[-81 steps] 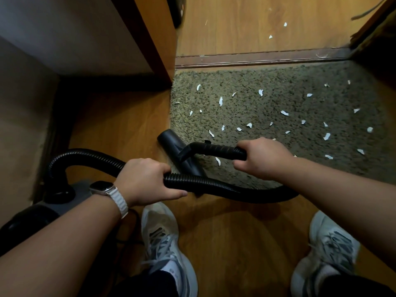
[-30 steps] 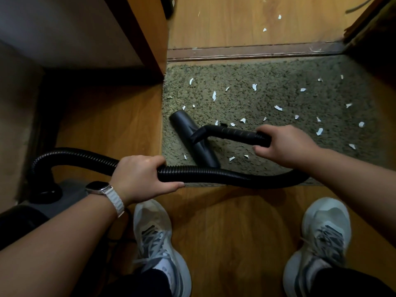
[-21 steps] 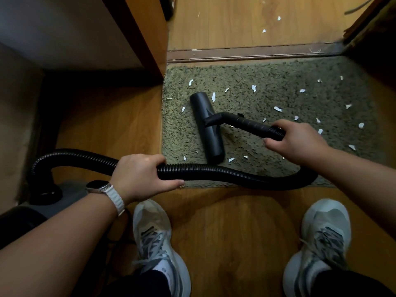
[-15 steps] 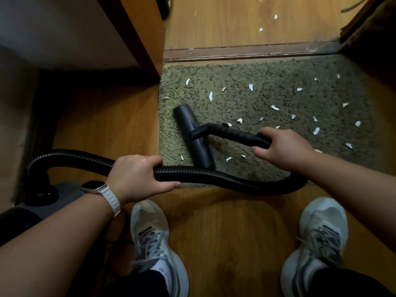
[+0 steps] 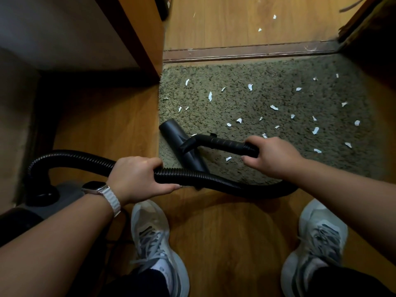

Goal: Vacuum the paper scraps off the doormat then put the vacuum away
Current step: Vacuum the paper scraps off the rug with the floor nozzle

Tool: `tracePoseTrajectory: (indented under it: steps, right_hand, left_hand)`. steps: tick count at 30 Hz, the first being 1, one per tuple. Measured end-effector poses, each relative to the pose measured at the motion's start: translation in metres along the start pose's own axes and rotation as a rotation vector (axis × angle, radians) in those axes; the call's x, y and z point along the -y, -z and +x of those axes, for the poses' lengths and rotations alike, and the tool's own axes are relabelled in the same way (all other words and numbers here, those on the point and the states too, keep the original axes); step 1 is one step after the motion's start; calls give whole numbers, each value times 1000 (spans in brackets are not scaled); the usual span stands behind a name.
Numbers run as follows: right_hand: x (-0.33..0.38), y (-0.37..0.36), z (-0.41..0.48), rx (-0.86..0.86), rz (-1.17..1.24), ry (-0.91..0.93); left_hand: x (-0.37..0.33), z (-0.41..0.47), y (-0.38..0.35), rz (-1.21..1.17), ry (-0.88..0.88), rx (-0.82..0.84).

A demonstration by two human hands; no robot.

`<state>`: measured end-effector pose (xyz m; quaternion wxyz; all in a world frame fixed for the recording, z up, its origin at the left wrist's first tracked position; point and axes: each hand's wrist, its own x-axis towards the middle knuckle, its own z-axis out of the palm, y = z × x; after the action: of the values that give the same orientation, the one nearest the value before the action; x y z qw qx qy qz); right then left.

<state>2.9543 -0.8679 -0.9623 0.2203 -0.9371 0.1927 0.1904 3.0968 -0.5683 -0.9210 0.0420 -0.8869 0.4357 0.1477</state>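
Observation:
A grey-green shaggy doormat (image 5: 278,93) lies on the wood floor below a door threshold, strewn with several white paper scraps (image 5: 210,96). The black vacuum nozzle (image 5: 182,146) rests on the mat's near left corner. My right hand (image 5: 270,156) grips the black wand handle (image 5: 225,143) behind the nozzle. My left hand (image 5: 137,179) grips the ribbed black hose (image 5: 214,179), which loops under my right arm and runs left to the grey vacuum body (image 5: 49,200) at the lower left.
A wooden door edge (image 5: 139,35) and wall stand at the upper left. Beyond the threshold strip (image 5: 246,52) a few scraps lie on the wood floor (image 5: 265,22). My two grey sneakers (image 5: 156,243) stand on the floor near the mat's front edge.
The nozzle was pushed out over the mat, then pulled back toward me to the mat's near left corner. A few scraps near the front left are gone. My left hand kept its grip.

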Motion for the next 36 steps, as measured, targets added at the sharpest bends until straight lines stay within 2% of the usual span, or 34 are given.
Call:
tracePoseTrajectory:
  steps: [11, 21, 31, 36]
  right_hand:
    - [-26, 15, 15, -181, 223, -276]
    - [12, 8, 20, -76, 137, -146]
    - [5, 17, 29, -140, 203, -227]
    - [6, 19, 28, -114, 199, -177]
  left_hand:
    - [1, 2, 0, -35, 28, -32]
    - [3, 2, 4, -51, 41, 0]
    - [4, 1, 6, -32, 60, 11]
    - [7, 1, 6, -21, 57, 34]
